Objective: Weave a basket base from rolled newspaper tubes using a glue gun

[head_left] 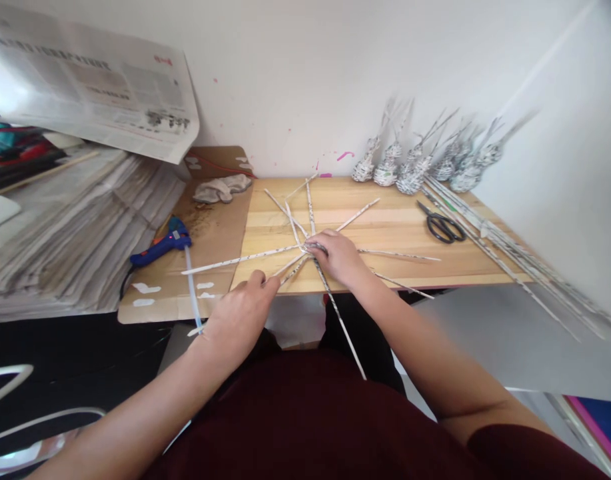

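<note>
Thin rolled newspaper sticks [245,257] cross at one centre and fan out like spokes over the wooden board. My right hand [338,253] is closed at that centre, its fingers pinching the crossing sticks and hiding part of it. Lower left, my left hand [245,310] is closed around a paper stick [288,267] that runs from the centre towards me. One more spoke [342,327] juts over the board's front edge above my lap.
Black-handled scissors [442,225] and long paper sticks [505,247] lie right. Woven paper figures [410,167] stand at the back. A blue glue gun [162,243] and gloves [222,189] rest on cardboard [215,233], beside stacked newspapers [85,233].
</note>
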The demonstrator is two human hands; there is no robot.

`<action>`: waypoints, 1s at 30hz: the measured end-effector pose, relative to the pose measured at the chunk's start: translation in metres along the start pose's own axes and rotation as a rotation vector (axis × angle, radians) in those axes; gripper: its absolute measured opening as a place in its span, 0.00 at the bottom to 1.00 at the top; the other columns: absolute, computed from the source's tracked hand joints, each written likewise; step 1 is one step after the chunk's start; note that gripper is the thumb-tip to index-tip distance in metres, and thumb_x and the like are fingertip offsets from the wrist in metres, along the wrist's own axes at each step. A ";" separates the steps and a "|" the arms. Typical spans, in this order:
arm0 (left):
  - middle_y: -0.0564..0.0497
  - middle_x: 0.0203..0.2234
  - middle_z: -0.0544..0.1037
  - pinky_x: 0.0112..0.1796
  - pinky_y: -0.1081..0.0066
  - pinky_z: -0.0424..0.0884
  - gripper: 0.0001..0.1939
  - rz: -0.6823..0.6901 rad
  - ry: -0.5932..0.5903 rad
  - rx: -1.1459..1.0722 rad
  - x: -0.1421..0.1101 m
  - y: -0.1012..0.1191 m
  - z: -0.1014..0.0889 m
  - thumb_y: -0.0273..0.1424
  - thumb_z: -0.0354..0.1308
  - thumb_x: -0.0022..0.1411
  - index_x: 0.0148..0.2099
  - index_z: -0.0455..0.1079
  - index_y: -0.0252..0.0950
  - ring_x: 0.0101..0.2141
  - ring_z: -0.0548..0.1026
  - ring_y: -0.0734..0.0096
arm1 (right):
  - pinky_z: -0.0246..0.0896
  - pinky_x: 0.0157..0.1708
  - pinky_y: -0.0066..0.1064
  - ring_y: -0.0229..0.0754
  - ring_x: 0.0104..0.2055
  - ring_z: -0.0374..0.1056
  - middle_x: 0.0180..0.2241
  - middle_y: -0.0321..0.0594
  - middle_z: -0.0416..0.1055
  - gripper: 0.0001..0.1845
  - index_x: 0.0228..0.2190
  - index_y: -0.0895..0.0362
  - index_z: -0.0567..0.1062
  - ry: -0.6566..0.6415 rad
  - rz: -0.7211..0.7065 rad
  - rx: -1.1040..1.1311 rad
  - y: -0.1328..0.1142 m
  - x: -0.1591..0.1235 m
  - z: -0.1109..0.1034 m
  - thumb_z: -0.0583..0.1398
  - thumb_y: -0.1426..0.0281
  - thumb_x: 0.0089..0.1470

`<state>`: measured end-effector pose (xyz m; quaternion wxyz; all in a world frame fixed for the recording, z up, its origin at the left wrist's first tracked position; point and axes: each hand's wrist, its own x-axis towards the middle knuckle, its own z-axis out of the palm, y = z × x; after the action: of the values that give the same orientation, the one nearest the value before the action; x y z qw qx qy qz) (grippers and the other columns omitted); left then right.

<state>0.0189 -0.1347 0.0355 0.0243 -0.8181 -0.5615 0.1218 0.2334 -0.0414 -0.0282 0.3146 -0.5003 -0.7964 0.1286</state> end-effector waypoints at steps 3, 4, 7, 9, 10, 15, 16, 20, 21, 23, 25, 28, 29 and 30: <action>0.42 0.44 0.74 0.41 0.62 0.73 0.13 0.033 0.131 -0.043 0.001 -0.013 0.007 0.24 0.50 0.66 0.50 0.70 0.37 0.43 0.75 0.56 | 0.61 0.45 0.33 0.44 0.44 0.69 0.40 0.44 0.75 0.08 0.40 0.56 0.79 -0.005 0.000 0.007 0.000 0.000 0.000 0.60 0.71 0.60; 0.41 0.44 0.74 0.45 0.61 0.72 0.12 0.053 0.183 -0.072 0.003 -0.018 0.011 0.27 0.53 0.66 0.51 0.70 0.37 0.46 0.74 0.55 | 0.61 0.46 0.33 0.44 0.44 0.69 0.40 0.44 0.75 0.09 0.40 0.56 0.79 -0.008 -0.001 0.006 0.000 0.000 0.000 0.59 0.71 0.61; 0.40 0.45 0.75 0.49 0.60 0.70 0.15 0.088 0.311 -0.146 0.010 -0.033 0.022 0.38 0.56 0.66 0.51 0.71 0.37 0.46 0.73 0.55 | 0.61 0.46 0.33 0.45 0.44 0.69 0.41 0.44 0.75 0.09 0.41 0.56 0.79 -0.013 -0.002 -0.003 0.000 -0.001 0.000 0.59 0.71 0.61; 0.42 0.44 0.75 0.47 0.62 0.70 0.15 0.089 0.355 -0.154 0.015 -0.038 0.025 0.40 0.55 0.67 0.50 0.72 0.37 0.45 0.74 0.56 | 0.61 0.46 0.34 0.45 0.44 0.69 0.41 0.44 0.75 0.09 0.41 0.56 0.79 -0.013 -0.005 -0.006 0.000 -0.001 -0.001 0.59 0.71 0.61; 0.43 0.43 0.76 0.46 0.63 0.70 0.13 0.076 0.354 -0.144 0.017 -0.038 0.025 0.39 0.55 0.67 0.48 0.71 0.38 0.44 0.74 0.57 | 0.61 0.46 0.33 0.45 0.44 0.69 0.41 0.45 0.75 0.09 0.41 0.56 0.79 -0.013 -0.007 -0.007 -0.001 -0.001 -0.001 0.59 0.70 0.62; 0.44 0.39 0.77 0.39 0.66 0.69 0.16 -0.041 0.308 -0.042 0.026 -0.033 0.016 0.37 0.57 0.66 0.52 0.67 0.37 0.41 0.75 0.57 | 0.61 0.45 0.32 0.44 0.43 0.69 0.40 0.44 0.75 0.10 0.41 0.57 0.79 -0.002 -0.015 0.006 0.000 -0.001 -0.002 0.61 0.67 0.61; 0.44 0.40 0.77 0.39 0.66 0.69 0.18 -0.034 0.318 -0.038 0.028 -0.033 0.014 0.39 0.58 0.65 0.54 0.66 0.37 0.42 0.75 0.56 | 0.61 0.45 0.32 0.44 0.43 0.69 0.40 0.44 0.75 0.10 0.41 0.57 0.79 0.001 -0.016 0.012 0.000 -0.001 -0.002 0.61 0.67 0.60; 0.43 0.39 0.77 0.41 0.65 0.68 0.15 0.015 0.270 -0.052 0.037 -0.035 0.009 0.41 0.58 0.64 0.48 0.70 0.36 0.42 0.75 0.55 | 0.61 0.45 0.32 0.44 0.44 0.69 0.40 0.45 0.75 0.11 0.42 0.58 0.79 0.005 -0.020 0.009 0.000 -0.002 -0.001 0.62 0.66 0.60; 0.44 0.37 0.77 0.40 0.65 0.68 0.12 0.016 0.242 -0.046 0.039 -0.034 0.008 0.39 0.57 0.65 0.45 0.72 0.36 0.41 0.75 0.56 | 0.61 0.45 0.32 0.45 0.44 0.69 0.40 0.45 0.75 0.11 0.42 0.58 0.79 0.004 -0.018 0.001 0.000 -0.002 0.000 0.62 0.66 0.60; 0.45 0.35 0.77 0.38 0.64 0.66 0.09 0.020 0.217 -0.022 0.041 -0.030 0.006 0.36 0.55 0.66 0.40 0.72 0.36 0.39 0.76 0.56 | 0.60 0.45 0.33 0.45 0.44 0.69 0.40 0.45 0.74 0.11 0.42 0.57 0.79 0.003 -0.011 -0.018 0.000 -0.002 0.001 0.62 0.65 0.60; 0.46 0.34 0.77 0.39 0.62 0.65 0.07 0.038 0.243 0.008 0.043 -0.025 0.006 0.31 0.52 0.67 0.40 0.71 0.36 0.37 0.76 0.57 | 0.60 0.44 0.32 0.44 0.44 0.68 0.40 0.45 0.74 0.11 0.42 0.57 0.79 0.002 -0.007 -0.033 0.000 -0.002 0.002 0.61 0.65 0.61; 0.46 0.33 0.77 0.39 0.61 0.65 0.09 0.087 0.283 0.023 0.048 -0.021 0.009 0.24 0.48 0.67 0.42 0.70 0.36 0.36 0.75 0.58 | 0.60 0.44 0.32 0.45 0.43 0.68 0.39 0.44 0.74 0.12 0.42 0.57 0.78 0.006 -0.021 -0.035 0.000 -0.002 0.001 0.61 0.64 0.61; 0.46 0.33 0.77 0.38 0.62 0.65 0.10 0.111 0.289 0.014 0.051 -0.020 0.011 0.23 0.47 0.66 0.42 0.70 0.36 0.37 0.74 0.57 | 0.60 0.44 0.33 0.45 0.43 0.68 0.39 0.45 0.74 0.13 0.42 0.58 0.78 0.005 -0.030 -0.030 -0.001 -0.002 0.000 0.60 0.63 0.61; 0.45 0.34 0.77 0.38 0.63 0.66 0.11 0.139 0.293 -0.002 0.053 -0.021 0.014 0.21 0.47 0.65 0.42 0.69 0.36 0.39 0.74 0.57 | 0.60 0.44 0.33 0.45 0.43 0.69 0.39 0.45 0.75 0.13 0.42 0.58 0.78 0.002 -0.041 -0.023 -0.001 -0.002 -0.001 0.60 0.63 0.61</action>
<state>0.0147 -0.0790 0.0165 0.0965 -0.8641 -0.4940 0.0019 0.2344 -0.0441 -0.0277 0.3121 -0.4877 -0.8075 0.1123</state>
